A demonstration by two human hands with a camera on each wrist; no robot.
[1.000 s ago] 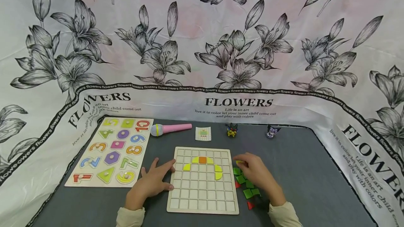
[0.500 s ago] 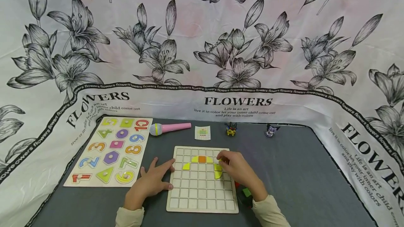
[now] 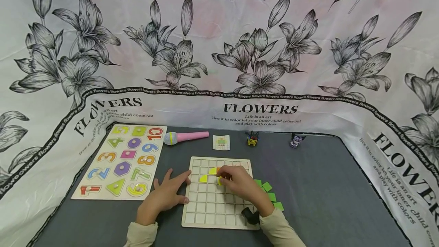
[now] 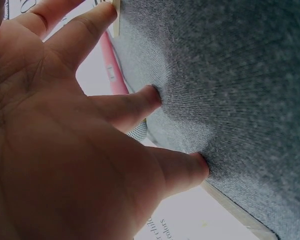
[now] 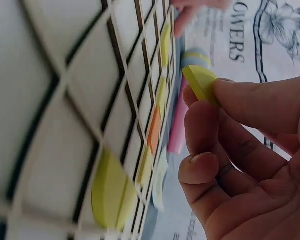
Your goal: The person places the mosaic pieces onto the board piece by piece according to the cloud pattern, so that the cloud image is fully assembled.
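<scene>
Right hand [image 3: 240,186] pinches yellow piece [image 5: 201,82] over grid board [image 3: 219,216]; left hand [image 3: 164,197] flat, fingers spread, steadying board. Risk: piece lands crooked, knocks placed tiles.

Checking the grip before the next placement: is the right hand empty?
No, the right hand pinches a yellow piece between thumb and fingertips, above the grid board.

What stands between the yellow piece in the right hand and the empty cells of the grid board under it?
Nothing visible does. The right hand pinches the yellow piece just above the grid board, whose nearby cells lie bare. The left hand rests at the board's left edge, out of the way.
</scene>
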